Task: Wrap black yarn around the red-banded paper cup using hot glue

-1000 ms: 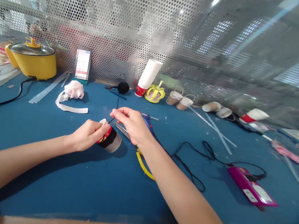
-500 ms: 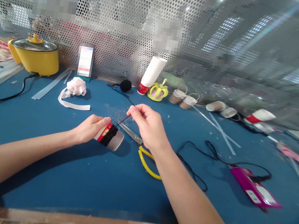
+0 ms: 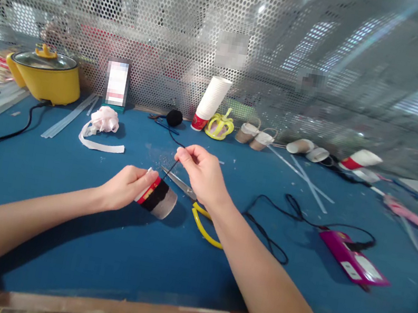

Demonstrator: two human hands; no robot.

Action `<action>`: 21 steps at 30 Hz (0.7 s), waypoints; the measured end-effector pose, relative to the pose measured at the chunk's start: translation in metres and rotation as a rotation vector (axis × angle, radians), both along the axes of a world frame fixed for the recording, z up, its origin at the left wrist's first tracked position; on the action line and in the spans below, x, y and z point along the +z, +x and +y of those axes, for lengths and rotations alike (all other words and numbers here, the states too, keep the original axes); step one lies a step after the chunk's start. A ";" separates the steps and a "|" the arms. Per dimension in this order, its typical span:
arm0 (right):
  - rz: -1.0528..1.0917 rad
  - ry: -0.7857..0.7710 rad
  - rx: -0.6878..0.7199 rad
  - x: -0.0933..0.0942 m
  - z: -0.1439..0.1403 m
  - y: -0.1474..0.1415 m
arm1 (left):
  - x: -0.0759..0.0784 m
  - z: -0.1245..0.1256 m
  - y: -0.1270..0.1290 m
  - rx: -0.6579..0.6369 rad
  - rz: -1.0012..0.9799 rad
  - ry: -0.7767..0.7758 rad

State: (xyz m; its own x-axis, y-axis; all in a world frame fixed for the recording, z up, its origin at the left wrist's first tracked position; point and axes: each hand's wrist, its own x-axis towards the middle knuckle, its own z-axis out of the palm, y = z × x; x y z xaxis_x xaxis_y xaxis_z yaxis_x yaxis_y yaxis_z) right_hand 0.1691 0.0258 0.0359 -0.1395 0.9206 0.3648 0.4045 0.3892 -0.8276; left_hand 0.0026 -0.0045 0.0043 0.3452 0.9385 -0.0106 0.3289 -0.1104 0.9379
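Note:
My left hand (image 3: 127,185) is closed around the rim end of a paper cup (image 3: 165,206), which lies tilted on its side above the table. Black yarn (image 3: 154,195) is wound in a band round the cup, beside a red printed strip. Pinched between the thumb and fingers of my right hand (image 3: 199,168) is the strand of that yarn, stretched taut up from the cup. From there the strand runs back toward a black yarn ball (image 3: 174,117). Scissors with yellow handles (image 3: 201,224) lie on the table, partly under my right wrist.
A yellow electric pot (image 3: 46,77) stands back left, near crumpled white ribbon (image 3: 105,120) and a phone (image 3: 117,82). Stacked paper cups (image 3: 213,98), a yellow crown-like piece (image 3: 219,124) and small handled cups (image 3: 247,132) line the perforated screen. A purple corded device (image 3: 354,258) lies right.
The cup and my left hand have shifted slightly right and down. My right hand has moved a little left, the yarn still pinched and taut.

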 end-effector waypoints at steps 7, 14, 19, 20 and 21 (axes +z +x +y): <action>-0.030 -0.015 0.000 -0.004 0.002 0.001 | -0.001 -0.004 -0.002 -0.044 -0.050 0.024; -0.039 -0.033 0.016 -0.003 -0.002 -0.001 | -0.001 -0.006 -0.003 -0.096 -0.048 0.076; -0.099 -0.046 0.020 -0.004 -0.001 -0.001 | 0.001 -0.007 -0.005 -0.134 -0.071 0.128; -0.118 -0.049 0.022 -0.005 -0.002 -0.002 | 0.001 -0.008 -0.005 -0.144 -0.080 0.145; -0.134 -0.052 0.024 -0.005 -0.002 -0.002 | 0.001 -0.008 -0.006 -0.151 -0.090 0.163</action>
